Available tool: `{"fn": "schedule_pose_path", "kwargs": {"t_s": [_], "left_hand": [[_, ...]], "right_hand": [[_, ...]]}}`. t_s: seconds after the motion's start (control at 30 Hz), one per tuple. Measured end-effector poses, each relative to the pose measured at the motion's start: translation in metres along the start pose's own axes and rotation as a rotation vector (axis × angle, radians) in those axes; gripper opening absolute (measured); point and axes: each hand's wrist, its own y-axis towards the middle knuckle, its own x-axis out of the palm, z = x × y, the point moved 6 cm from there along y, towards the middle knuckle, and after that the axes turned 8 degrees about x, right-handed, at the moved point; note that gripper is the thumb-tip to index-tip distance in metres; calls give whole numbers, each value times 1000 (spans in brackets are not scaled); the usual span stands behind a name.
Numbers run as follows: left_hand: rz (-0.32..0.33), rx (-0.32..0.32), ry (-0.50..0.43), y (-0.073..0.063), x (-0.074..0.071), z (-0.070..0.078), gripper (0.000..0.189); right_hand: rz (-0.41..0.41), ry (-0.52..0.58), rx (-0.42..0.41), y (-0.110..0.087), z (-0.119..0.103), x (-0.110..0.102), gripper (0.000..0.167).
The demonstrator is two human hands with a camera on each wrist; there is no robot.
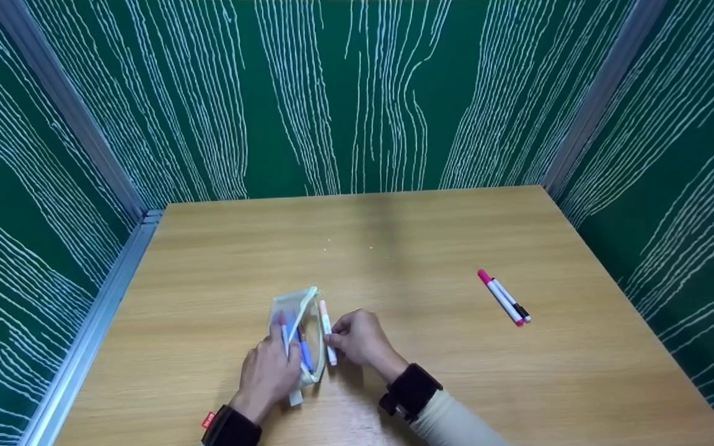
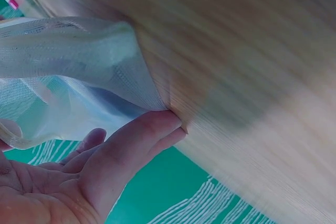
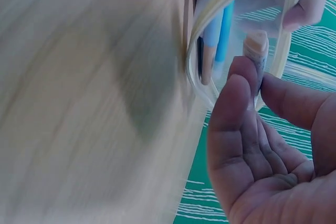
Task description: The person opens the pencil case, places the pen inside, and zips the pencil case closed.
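Observation:
A translucent mesh pencil pouch [image 1: 289,302] lies on its side on the table, its pale zipper mouth [image 3: 231,1] gaping toward the right. My left hand [image 1: 270,370] grips its left side, thumb near the rim, fingertips at the mesh [image 2: 100,51] by the tabletop. Inside are several pens, among them a blue one [image 1: 305,353]. Between thumb and fingertips, my right hand [image 1: 360,337] pinches a white marker [image 1: 327,328] with a peach-coloured end [image 3: 256,41], held just outside the pouch's opening.
On the right of the wooden table [image 1: 431,248] lie a white marker with a pink cap [image 1: 484,276] and a thinner white one with a black cap [image 1: 520,310], side by side. Green walls [image 1: 344,93] with white lines enclose the table. Small white specks dot its middle.

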Motion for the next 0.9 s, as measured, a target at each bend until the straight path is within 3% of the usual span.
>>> {"fn": "schedule_pose_path", "kwargs": {"t_s": [0.3,0.57,0.9], "left_hand": [[16,12,23,0,-1,0,57],[11,14,25,0,0,1,62],[-10,4,3,-1,1,1,64]], "right_hand": [[33,-69,-63,5,-8,10,10],[-7,-26,-52,6,-8,17,11],[-8,-28,-36,6,-2,10,9]]}}
